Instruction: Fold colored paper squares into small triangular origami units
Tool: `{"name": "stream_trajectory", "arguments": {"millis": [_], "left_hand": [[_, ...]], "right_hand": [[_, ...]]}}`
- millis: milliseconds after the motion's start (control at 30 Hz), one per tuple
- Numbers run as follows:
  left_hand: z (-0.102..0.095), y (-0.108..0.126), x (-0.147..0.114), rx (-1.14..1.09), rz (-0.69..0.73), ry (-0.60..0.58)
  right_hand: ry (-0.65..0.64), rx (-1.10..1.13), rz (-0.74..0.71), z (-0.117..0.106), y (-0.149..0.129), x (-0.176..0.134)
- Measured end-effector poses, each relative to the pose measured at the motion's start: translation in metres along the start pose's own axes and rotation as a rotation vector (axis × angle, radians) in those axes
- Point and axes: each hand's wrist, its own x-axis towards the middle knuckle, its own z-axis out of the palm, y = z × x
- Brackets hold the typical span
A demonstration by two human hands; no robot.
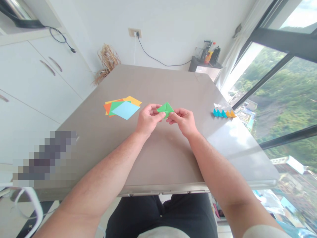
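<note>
A green folded paper (166,107) is held up above the middle of the table, its peak pointing away from me and creases running across it. My left hand (149,118) pinches its left side, thumb on the near face. On the right side, my right hand (182,119) grips it the same way, with the thumb near the lower edge. The fingers behind the paper are partly hidden. To the left lies a fanned pile of paper sheets (126,110) in light blue, green, orange and yellow. Several small folded paper pieces (223,113), blue and orange, stand in a row at the right.
The grey table (163,158) spans the view. A blurred-out dark object (47,157) lies at its left edge. Behind are dried stalks (107,61), a wall socket (135,32) with a cable, and a small cabinet (205,66) bearing bottles. A window (279,86) is on the right.
</note>
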Motion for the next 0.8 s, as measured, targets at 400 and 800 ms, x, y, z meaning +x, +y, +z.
{"name": "stream_trajectory", "arguments": {"millis": [400, 800], "left_hand": [[-0.0007, -0.0037, -0.0015, 0.033, -0.030, -0.131], [0.0009, -0.0060, -0.0022, 0.046, 0.000, -0.110]], "right_hand": [[-0.042, 0.042, 0.006, 0.0001, -0.0004, -0.0003], [-0.007, -0.010, -0.028, 0.0004, 0.0056, 0.0010]]}}
